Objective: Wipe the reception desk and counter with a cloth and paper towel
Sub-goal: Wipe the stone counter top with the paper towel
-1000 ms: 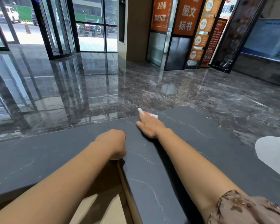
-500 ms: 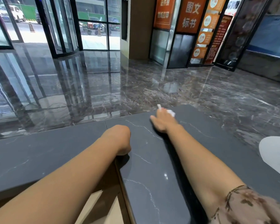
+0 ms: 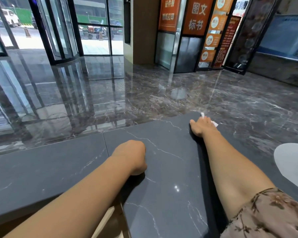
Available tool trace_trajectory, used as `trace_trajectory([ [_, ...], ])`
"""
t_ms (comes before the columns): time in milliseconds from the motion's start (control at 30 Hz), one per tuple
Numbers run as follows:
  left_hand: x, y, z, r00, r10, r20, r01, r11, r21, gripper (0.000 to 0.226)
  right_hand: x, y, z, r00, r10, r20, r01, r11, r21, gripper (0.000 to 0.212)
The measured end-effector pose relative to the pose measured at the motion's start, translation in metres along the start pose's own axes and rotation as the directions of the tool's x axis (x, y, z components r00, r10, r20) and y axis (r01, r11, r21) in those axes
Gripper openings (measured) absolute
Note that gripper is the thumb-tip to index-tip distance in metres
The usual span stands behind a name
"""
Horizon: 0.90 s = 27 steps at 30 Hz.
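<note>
The dark grey marble counter (image 3: 170,177) runs across the lower half of the view. My right hand (image 3: 202,126) reaches to its far edge and presses flat on a white paper towel (image 3: 214,124), thumb spread to the left. Bits of the towel poke out beyond and to the right of the fingers. My left hand (image 3: 131,157) rests on the counter near its inner corner, bent at the wrist like a fist, its fingers tucked out of sight and nothing showing in it. No cloth is in view.
A pale rounded patch (image 3: 292,164) lies on the counter at the right edge. A lower wooden desk surface (image 3: 107,220) shows under my left forearm. Beyond the counter's far edge is the glossy lobby floor (image 3: 144,93).
My right hand has slid the paper towel to the right along the counter's far edge. My left hand has stayed in place on the counter.
</note>
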<state>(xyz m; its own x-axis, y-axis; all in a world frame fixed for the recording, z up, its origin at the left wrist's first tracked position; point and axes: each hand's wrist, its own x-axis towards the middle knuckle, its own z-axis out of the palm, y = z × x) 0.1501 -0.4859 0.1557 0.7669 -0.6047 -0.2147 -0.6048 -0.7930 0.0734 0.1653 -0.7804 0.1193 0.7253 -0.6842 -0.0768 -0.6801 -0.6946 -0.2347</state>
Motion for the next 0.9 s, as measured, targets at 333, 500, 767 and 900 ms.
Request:
trace_trajectory([
  [333, 0.005, -0.003, 0.0, 0.999, -0.018, 0.045, 0.019, 1.0, -0.008, 0.007, 0.01, -0.018, 0.002, 0.993, -0.116, 0.007, 0.116, 0.993, 0.001, 0.068],
  [500, 0.002, -0.006, 0.003, 0.999, -0.003, 0.034, 0.004, 1.0, -0.017, 0.022, -0.001, 0.018, -0.003, 0.999, -0.043, -0.001, 0.043, 0.998, -0.049, 0.062],
  [767, -0.024, -0.024, 0.001, 0.999, 0.052, 0.002, -0.051, 0.974, -0.22, 0.039, -0.084, 0.003, -0.003, 0.987, -0.149, 0.06, 0.151, 0.988, -0.025, 0.058],
  [900, -0.04, -0.036, 0.006, 0.993, -0.056, -0.1, 0.013, 0.922, -0.387, 0.048, -0.152, -0.047, 0.019, 0.886, -0.451, 0.111, 0.456, 0.89, -0.024, 0.054],
])
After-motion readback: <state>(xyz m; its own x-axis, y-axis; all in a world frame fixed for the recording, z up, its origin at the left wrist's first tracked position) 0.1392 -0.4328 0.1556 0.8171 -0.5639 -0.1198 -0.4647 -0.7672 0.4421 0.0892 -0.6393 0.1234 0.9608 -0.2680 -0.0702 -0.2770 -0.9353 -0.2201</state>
